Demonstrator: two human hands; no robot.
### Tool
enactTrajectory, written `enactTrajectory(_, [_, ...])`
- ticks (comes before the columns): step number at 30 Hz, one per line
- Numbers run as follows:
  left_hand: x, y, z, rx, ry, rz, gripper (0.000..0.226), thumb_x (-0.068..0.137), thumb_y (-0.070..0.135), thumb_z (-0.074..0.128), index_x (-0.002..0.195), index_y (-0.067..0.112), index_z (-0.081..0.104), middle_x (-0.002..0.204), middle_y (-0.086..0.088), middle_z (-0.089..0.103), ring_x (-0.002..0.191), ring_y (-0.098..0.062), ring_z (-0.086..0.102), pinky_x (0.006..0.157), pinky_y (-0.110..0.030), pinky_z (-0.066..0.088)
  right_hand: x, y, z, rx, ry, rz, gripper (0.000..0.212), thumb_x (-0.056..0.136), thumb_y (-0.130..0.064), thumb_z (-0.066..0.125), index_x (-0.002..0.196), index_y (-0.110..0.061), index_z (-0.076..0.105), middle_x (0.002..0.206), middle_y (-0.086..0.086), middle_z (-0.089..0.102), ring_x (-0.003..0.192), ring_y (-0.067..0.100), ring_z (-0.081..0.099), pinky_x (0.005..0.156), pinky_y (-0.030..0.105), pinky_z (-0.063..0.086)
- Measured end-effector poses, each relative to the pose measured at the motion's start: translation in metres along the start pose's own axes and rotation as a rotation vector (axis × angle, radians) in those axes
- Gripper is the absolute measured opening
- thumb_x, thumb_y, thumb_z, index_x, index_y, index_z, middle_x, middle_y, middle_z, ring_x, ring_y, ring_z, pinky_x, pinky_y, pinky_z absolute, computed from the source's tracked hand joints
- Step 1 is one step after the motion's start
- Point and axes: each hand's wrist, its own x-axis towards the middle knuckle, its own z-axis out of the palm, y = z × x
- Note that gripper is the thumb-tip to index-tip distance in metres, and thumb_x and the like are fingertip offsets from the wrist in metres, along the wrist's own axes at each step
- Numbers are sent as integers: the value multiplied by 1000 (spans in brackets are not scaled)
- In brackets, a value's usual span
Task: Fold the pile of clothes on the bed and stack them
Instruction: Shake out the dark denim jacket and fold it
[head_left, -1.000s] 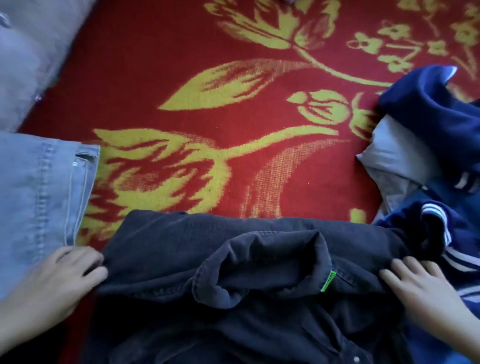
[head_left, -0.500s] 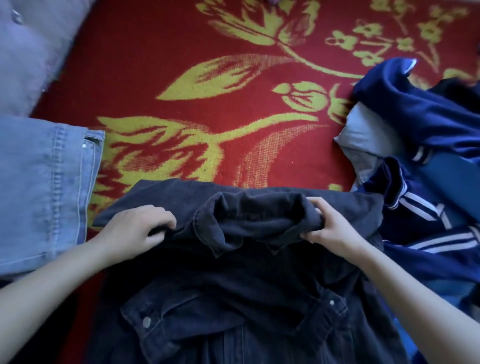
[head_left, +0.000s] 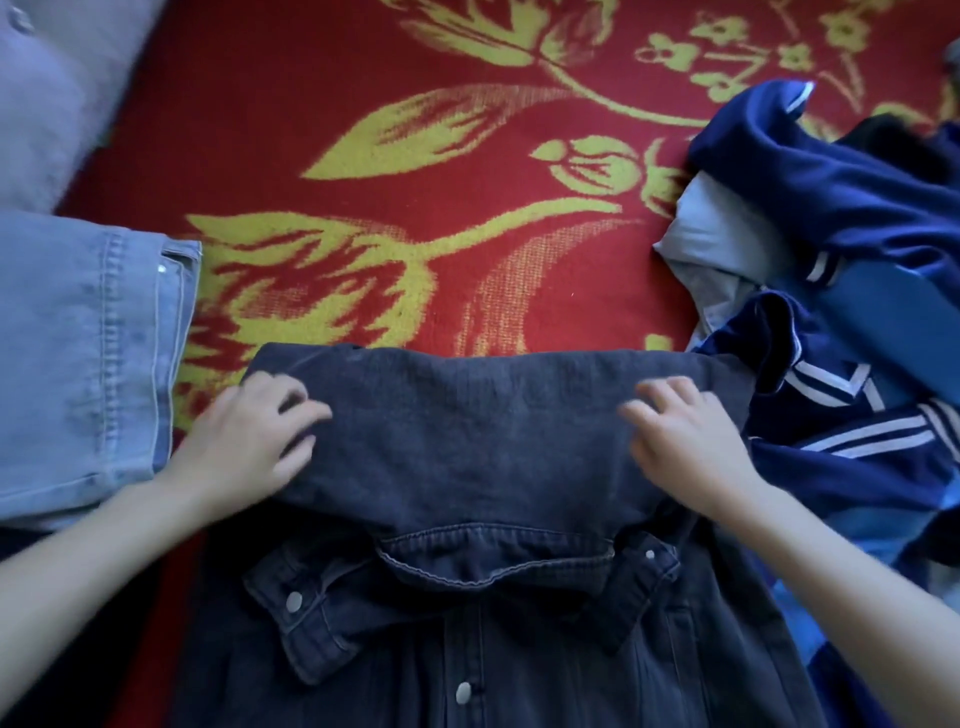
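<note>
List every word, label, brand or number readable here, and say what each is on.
No text reads in this view.
Dark blue denim shirt: plain metal snaps, any embossing too small to read; no label visible.
Navy garment with white stripes: stripes only.
Folded light blue jeans: none.
Red blanket with yellow flowers: pattern only.
</note>
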Motion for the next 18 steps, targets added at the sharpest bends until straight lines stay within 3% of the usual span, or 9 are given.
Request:
enactTrajectory(2, [26,-7,-5,57,-117,-237,58,77,17,62,133,14,48,133,-18,47,122,-32,40,89,-54,41,22,18,-3,-99,-116,139,48,73,-15,63,119,-4,60,127,24,53,114,40,53,81,48,46])
enactTrajectory(3, [37,-12,-8,51,-260,-338,75,78,16,63,145,20,28,150,-13,27,137,-28,23,103,-51,29,27,30,-3,-139,-312,184,66,79,-20,64,139,-8,40,146,20,35,132,35,37,97,49,37])
enactTrajectory(5, [53,-24,-13,-20,-548,-478,92,80,17,62,149,30,3,157,-4,7,144,-21,5,111,-42,18,30,50,-3,-171,-639,244,86,86,-35,58,150,-21,3,157,6,7,141,27,19,107,45,24])
enactTrajectory(7, [58,-32,-11,-45,-659,-496,93,81,22,62,149,33,0,155,-3,17,142,-22,16,108,-40,26,26,64,0,-134,-713,329,91,86,-46,57,149,-27,-6,157,0,12,135,29,29,105,42,27])
enactTrajectory(10, [53,-33,-6,92,-708,-479,89,80,35,63,147,36,5,150,2,27,133,-25,28,102,-40,29,18,74,1,-62,-730,445,86,82,-48,61,148,-27,10,141,1,40,122,25,47,99,38,32])
enactTrajectory(12, [49,-28,-4,188,-745,-463,80,81,45,61,145,39,13,142,3,35,127,-24,32,98,-39,29,13,80,-3,-107,-693,405,61,84,-42,60,136,-25,33,125,0,56,115,21,54,93,36,33])
enactTrajectory(15, [38,-31,-2,223,-683,-435,52,87,48,53,134,45,32,127,4,47,120,-22,36,94,-37,30,2,84,-14,-142,-603,323,28,90,-33,54,114,-20,49,104,1,67,102,22,60,85,33,31])
enactTrajectory(18, [22,-36,-15,249,-485,-400,24,90,44,51,113,38,55,117,2,49,115,-19,36,92,-36,29,-24,86,-17,-134,-275,130,14,79,-19,69,81,-9,59,73,9,67,73,30,64,68,35,36])
